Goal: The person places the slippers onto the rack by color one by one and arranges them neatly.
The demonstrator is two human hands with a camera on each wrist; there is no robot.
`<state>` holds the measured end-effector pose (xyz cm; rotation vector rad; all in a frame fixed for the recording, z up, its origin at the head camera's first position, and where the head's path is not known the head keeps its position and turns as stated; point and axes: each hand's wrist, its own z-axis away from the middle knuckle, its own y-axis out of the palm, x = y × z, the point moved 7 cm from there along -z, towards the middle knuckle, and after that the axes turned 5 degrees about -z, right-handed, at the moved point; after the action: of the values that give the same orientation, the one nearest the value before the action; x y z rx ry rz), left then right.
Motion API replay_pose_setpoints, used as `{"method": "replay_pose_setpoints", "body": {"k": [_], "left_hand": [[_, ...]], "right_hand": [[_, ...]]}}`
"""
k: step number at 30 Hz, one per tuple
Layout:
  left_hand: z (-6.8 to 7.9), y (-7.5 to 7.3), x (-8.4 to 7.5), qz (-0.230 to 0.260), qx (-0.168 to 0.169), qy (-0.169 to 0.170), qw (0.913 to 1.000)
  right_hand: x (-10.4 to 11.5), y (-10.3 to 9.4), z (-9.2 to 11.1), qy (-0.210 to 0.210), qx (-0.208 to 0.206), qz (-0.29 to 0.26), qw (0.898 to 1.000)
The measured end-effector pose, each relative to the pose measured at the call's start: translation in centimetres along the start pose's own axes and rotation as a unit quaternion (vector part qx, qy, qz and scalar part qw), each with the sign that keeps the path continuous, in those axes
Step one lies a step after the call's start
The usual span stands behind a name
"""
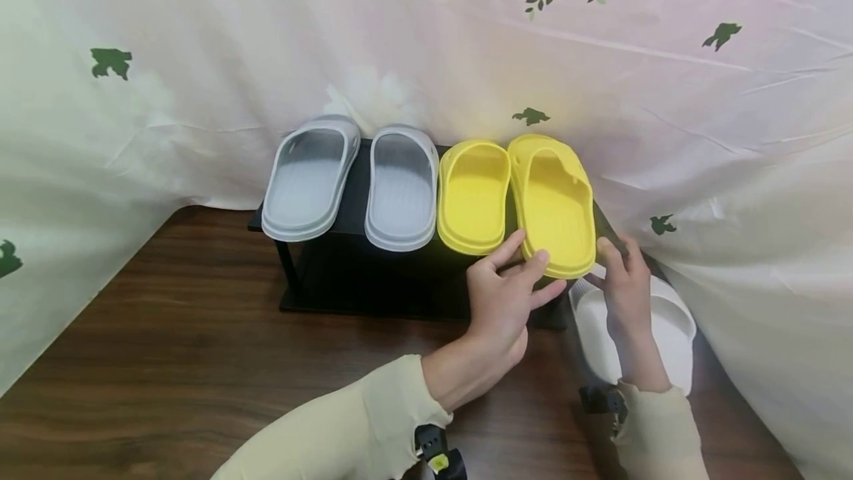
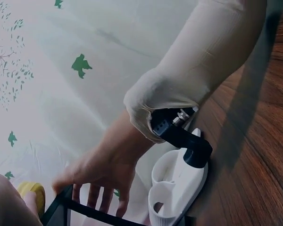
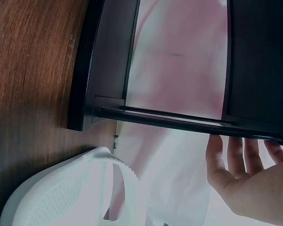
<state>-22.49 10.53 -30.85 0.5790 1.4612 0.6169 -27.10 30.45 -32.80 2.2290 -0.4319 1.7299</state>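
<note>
A yellow clog (image 1: 556, 206) stands at the right end of the black shoe rack (image 1: 386, 284), its heel toward me. At its heel is my left hand (image 1: 501, 301), fingers spread and touching the left side and back edge. My right hand (image 1: 625, 284) is beside the heel's right side. In the right wrist view, the extended fingers of my right hand (image 3: 250, 181) touch the rack's edge (image 3: 179, 123). Left of that clog sits a second yellow clog (image 1: 473, 198), followed by two grey clogs (image 1: 402, 191), all on the top shelf.
White footwear (image 1: 666, 324) lies on the wooden tabletop (image 1: 166, 361) right of the rack, partly behind my right hand and forearm. A pale curtain with leaf and bird prints (image 1: 266, 43) hangs close behind the rack and along both sides.
</note>
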Motion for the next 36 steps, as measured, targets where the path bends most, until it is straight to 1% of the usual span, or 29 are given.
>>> {"method": "replay_pose_setpoints", "body": {"k": [6,10,13,16,22,24,27,31,36], "left_hand": [[-0.1,0.2,0.2,0.013,-0.016,-0.003,0.9998],[-0.1,0.3,0.3,0.02,-0.017,-0.007,0.9996],[0.0,0.4,0.4,0.019,-0.005,-0.009,0.9998],[0.0,0.3,0.5,0.007,0.011,-0.01,0.9999],[-0.1,-0.5,0.2,-0.017,0.034,-0.007,0.9993],[0.0,-0.9,0.1,-0.025,0.038,-0.008,0.9989],[0.2,-1.3,-0.2,-0.043,0.048,-0.013,0.9979],[0.5,-2.1,-0.9,-0.09,0.061,-0.011,0.994],[0.4,-3.4,-1.7,-0.165,0.076,0.006,0.9834]], "right_hand": [[0.0,-0.1,0.1,-0.001,0.004,-0.013,1.0],[0.0,-0.3,0.1,-0.003,0.001,-0.011,1.0],[0.1,-0.4,0.0,-0.005,0.0,-0.005,1.0],[0.2,-0.4,0.0,-0.004,-0.001,-0.002,1.0],[0.1,-0.4,0.0,0.016,-0.003,0.002,1.0],[0.2,-0.4,0.1,0.018,-0.006,0.021,1.0],[0.9,-0.5,0.3,-0.003,-0.011,0.074,0.997],[2.0,-0.7,0.7,-0.044,-0.01,0.151,0.988],[2.9,-0.6,1.1,-0.089,0.007,0.202,0.975]]}}
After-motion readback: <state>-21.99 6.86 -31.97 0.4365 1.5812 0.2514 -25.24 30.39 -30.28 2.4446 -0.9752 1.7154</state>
